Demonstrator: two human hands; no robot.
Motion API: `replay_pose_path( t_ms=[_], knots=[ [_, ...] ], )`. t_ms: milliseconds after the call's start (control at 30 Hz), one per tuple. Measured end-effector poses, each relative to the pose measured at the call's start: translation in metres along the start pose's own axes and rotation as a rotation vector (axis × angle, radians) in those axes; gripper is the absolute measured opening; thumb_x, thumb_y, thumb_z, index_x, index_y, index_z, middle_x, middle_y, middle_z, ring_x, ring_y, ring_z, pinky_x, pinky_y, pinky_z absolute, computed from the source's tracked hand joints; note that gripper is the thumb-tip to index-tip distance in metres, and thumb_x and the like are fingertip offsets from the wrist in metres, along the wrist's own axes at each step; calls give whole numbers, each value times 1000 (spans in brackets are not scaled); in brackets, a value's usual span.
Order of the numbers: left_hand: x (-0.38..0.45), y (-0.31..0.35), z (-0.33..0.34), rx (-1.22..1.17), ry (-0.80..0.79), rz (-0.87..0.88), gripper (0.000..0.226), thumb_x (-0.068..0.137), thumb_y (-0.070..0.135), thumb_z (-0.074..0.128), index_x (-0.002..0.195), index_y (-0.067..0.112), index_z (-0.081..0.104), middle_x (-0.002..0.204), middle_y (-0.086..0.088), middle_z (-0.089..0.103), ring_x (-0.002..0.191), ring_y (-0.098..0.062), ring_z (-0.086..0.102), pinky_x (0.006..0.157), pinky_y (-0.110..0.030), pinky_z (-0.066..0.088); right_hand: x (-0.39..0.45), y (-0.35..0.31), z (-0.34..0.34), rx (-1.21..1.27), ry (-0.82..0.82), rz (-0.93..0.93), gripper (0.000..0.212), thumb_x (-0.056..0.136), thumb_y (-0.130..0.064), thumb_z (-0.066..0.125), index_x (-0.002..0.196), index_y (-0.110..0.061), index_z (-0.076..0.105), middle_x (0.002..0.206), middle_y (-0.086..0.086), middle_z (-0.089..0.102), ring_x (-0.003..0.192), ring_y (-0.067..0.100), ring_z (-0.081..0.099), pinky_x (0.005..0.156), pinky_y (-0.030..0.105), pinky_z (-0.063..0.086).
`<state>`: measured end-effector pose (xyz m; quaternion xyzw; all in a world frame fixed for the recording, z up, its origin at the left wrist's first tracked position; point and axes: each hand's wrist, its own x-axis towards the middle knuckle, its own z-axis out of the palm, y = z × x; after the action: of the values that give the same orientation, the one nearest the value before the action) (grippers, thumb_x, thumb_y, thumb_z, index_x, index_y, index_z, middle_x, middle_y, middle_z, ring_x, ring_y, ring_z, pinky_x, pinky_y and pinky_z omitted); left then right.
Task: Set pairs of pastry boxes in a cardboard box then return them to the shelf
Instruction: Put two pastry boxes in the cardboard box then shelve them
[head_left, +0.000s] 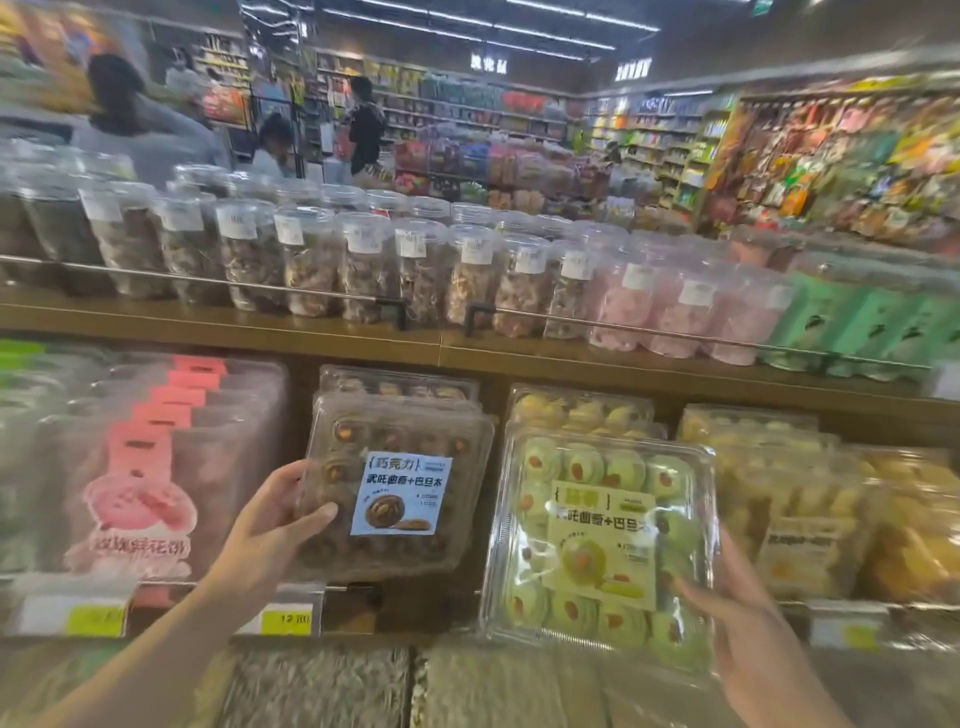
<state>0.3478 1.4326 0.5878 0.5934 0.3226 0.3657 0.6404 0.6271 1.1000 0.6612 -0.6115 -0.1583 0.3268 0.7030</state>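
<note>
Chocolate cookie box is pinched at its left edge by the left hand and the green cookie box gripped on its right side by the right hand, both upright against the lower shelf, probably one box per hand so they travel as a pair.

Only one view on my end: the head cam, wide-angle, sitting at head height and looking forward and slightly down at the wooden shelf with its metal rail. It's close in, with the clear plastic boxes on the lower tier filling the bottom half. The shop aisles behind are blurry and bend toward the edges.
</note>
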Motion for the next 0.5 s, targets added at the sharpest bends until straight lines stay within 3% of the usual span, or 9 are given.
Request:
replay_pose_path(
  t_ms=[67, 133, 267, 367, 500],
  knots=[
    [5, -5, -4, 5, -5, -12, 44, 84, -5, 73, 121, 18, 66, 113, -25, 71, 100, -27, 66, 91, -49, 56, 4, 0, 5, -21, 15, 8, 79, 88, 24, 48, 128, -44, 57, 113, -18, 75, 95, 4, 74, 80, 34, 47],
    [11, -13, -6, 52, 26, -19, 46, 83, -3, 78, 122, 17, 63, 116, -33, 66, 101, -33, 64, 95, -62, 50, 8, 1, 8, -53, 12, 16, 81, 88, 24, 49, 132, -44, 55, 119, -14, 74, 97, 5, 74, 81, 34, 46],
    [18, -35, -5, 217, 144, -6, 44, 79, 26, 75, 121, 33, 62, 108, -6, 76, 99, -36, 71, 82, -57, 57, 12, 6, 10, -75, 22, 15, 82, 87, 24, 50, 140, -39, 54, 127, -14, 70, 106, 5, 71, 87, 34, 45],
    [30, -58, -11, 343, 170, -18, 48, 87, 30, 71, 130, 41, 54, 116, 9, 74, 105, -26, 73, 84, -59, 59, 11, 7, 8, -75, 34, 18, 84, 87, 23, 51, 143, -40, 52, 133, -15, 67, 120, 10, 64, 91, 35, 45],
    [18, -30, 15, 494, 270, -68, 46, 95, 21, 69, 137, 31, 52, 117, 3, 71, 107, -27, 68, 94, -51, 55, 5, 3, 6, -102, 46, 16, 81, 89, 22, 50, 132, -46, 55, 120, -27, 70, 100, -7, 67, 81, 29, 45]
  ],
)
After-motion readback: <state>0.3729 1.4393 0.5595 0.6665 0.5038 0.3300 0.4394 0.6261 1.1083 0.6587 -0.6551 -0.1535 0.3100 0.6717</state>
